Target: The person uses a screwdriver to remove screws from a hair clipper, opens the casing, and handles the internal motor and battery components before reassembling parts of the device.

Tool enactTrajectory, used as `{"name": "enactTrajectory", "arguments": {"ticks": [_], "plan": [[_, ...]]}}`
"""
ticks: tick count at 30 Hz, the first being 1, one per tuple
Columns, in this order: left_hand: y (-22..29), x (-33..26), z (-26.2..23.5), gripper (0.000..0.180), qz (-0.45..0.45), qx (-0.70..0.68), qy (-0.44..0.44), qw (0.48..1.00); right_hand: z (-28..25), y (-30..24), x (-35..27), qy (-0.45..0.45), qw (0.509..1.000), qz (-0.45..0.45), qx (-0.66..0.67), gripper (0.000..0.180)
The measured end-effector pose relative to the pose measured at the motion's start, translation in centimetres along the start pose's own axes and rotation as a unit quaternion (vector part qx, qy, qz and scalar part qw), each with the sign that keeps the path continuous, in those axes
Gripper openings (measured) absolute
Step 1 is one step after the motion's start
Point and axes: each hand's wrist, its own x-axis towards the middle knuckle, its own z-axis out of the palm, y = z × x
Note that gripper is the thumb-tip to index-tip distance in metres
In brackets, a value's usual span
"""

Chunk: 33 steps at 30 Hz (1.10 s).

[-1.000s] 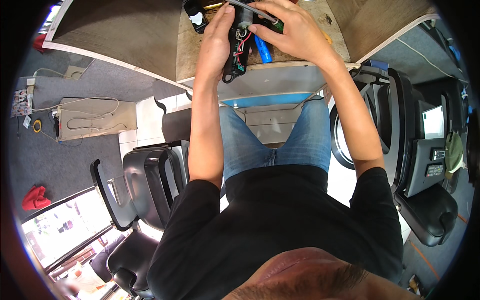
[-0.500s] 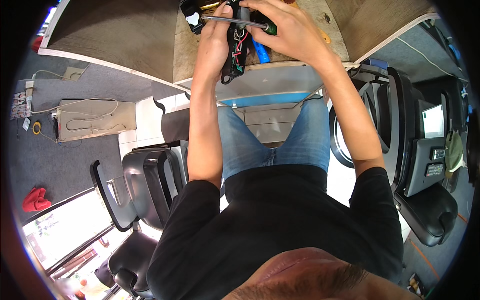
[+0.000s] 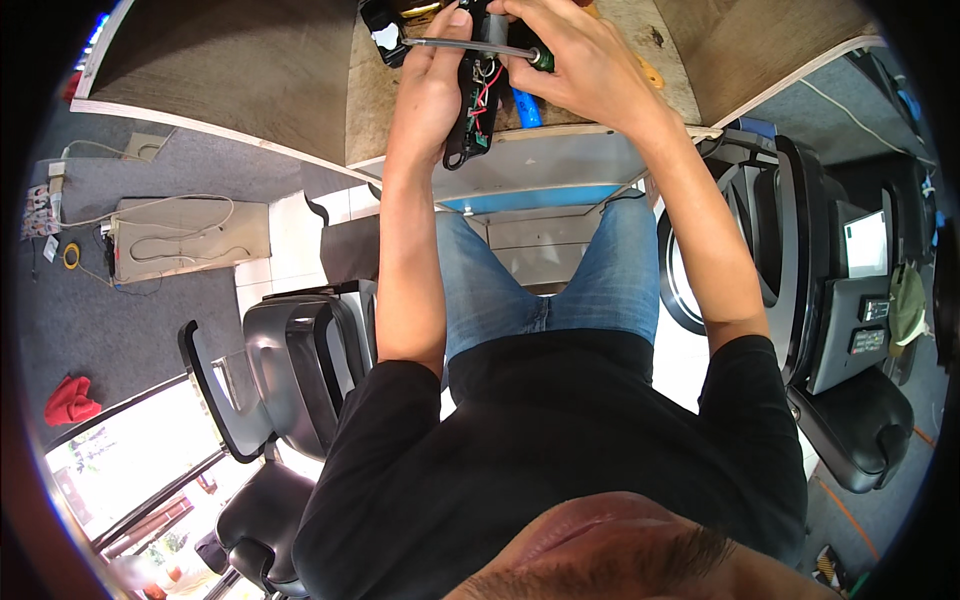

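My left hand (image 3: 432,90) is closed around an opened black handheld device (image 3: 470,135), long and narrow with a loop at its near end. Red and white wires, a green circuit board and a silvery cylinder show inside it. In my right hand (image 3: 575,60) a screwdriver (image 3: 470,44) is gripped by its dark green handle, its metal shaft lying across above the device and pointing left. The right fingertips reach the device's far end, which the picture's top edge partly cuts off. A blue cylinder-like piece (image 3: 526,108) lies just right of the device.
The wooden worktop (image 3: 362,140) has raised side panels. A black item with a white patch (image 3: 384,36) sits left of my hands, a yellow piece (image 3: 652,76) to the right. Black padded chairs (image 3: 290,345) stand left and right (image 3: 850,420). A red cloth (image 3: 72,400) lies far left.
Hardly anything differs. My hands, the device and the screwdriver have shifted only very slightly; both grips are the same.
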Motion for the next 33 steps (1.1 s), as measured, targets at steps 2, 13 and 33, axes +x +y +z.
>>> {"name": "enactTrajectory", "arguments": {"ticks": [2,13,33], "plan": [[-0.06,0.12,-0.04,0.046,0.000,-0.012,0.002,1.000,-0.10,-0.05,-0.06,-0.012,1.000,0.008,0.000,0.061],[-0.17,0.30,-0.55,0.043,-0.007,-0.057,0.001,0.998,-0.87,-0.24,0.17,-0.062,0.996,0.059,0.034,0.059],[-0.55,0.52,-0.36,0.037,-0.009,-0.095,0.010,0.995,-0.49,-0.01,-0.19,0.010,0.997,0.036,0.071,0.055]]}}
